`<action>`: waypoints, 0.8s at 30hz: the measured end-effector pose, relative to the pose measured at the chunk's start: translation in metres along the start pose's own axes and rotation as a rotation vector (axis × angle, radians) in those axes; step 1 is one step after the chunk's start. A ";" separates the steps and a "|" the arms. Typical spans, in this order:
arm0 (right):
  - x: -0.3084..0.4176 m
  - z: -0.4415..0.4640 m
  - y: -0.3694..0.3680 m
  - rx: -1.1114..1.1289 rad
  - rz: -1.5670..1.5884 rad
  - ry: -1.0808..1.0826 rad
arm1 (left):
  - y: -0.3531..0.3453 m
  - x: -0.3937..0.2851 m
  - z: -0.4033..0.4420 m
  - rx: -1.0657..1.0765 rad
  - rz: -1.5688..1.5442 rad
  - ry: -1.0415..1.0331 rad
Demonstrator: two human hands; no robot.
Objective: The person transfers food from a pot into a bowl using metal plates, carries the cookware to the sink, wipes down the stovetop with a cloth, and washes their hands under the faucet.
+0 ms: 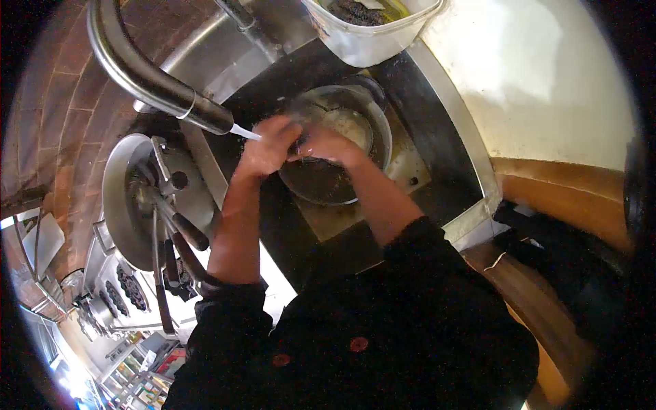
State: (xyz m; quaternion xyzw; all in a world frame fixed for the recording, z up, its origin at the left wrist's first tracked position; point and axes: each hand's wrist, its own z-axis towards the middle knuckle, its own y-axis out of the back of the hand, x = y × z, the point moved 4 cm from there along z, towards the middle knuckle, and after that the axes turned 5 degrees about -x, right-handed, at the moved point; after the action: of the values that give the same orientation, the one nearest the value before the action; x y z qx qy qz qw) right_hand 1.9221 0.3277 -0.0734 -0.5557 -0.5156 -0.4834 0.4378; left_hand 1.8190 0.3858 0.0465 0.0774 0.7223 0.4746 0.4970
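Observation:
Water runs from the faucet (212, 113) onto my left hand (272, 145), whose fingers are curled and blurred. My right hand (326, 146) meets it, its fingers bent inward. Something dark shows between the two hands, too smeared to name. Both hands are over a large round metal pot (388, 140) standing in the sink (451, 102). Inside the pot a smaller pale round shape (352, 126) is partly covered by my right hand.
A white plastic tub (355, 44) with dark contents stands at the sink's far edge. To the left, a big metal pot (116, 198) holds several long-handled utensils (186, 229). Stove burners (130, 287) lie beyond it. A pale wall (540, 75) rises on the right.

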 end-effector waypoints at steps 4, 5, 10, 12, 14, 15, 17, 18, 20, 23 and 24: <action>-0.040 0.009 -0.015 -0.019 0.027 -0.151 | 0.016 0.037 -0.007 -0.274 -0.351 0.036; -0.074 0.027 -0.024 -0.096 0.143 0.106 | 0.019 0.043 -0.014 -0.379 -1.024 0.321; 0.032 0.000 -0.069 -0.569 0.948 0.005 | -0.044 0.081 -0.023 -0.309 -1.320 0.839; 0.081 -0.022 -0.077 -0.837 -0.001 0.405 | -0.070 0.099 -0.018 -0.266 -1.400 0.758; 0.094 -0.024 -0.066 -0.891 -0.413 0.475 | -0.087 0.106 -0.011 -0.254 -1.581 0.526; 0.080 -0.008 -0.058 -0.761 -0.338 0.321 | -0.092 0.108 -0.009 -0.265 -1.611 0.441; 0.064 0.009 -0.042 -0.584 -0.296 0.081 | -0.097 0.103 -0.008 -0.306 -1.557 0.360; 0.064 0.015 -0.033 -0.585 -0.297 0.079 | -0.100 0.102 -0.007 -0.334 -1.507 0.359; 0.042 0.024 -0.020 -0.692 0.012 -0.071 | -0.106 0.102 -0.009 -0.362 -1.467 0.359; 0.043 0.016 -0.054 -0.792 -0.160 0.066 | -0.113 0.105 -0.006 -0.244 -1.908 0.355; 0.051 0.005 -0.066 -0.879 -0.271 0.253 | -0.108 0.110 -0.006 -0.154 -1.107 0.296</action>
State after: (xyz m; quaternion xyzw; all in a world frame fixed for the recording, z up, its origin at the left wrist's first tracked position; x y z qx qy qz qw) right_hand 1.8566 0.3459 -0.0243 -0.5528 -0.2725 -0.7724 0.1537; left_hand 1.7988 0.3888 -0.1065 -0.4156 0.6804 0.2010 0.5691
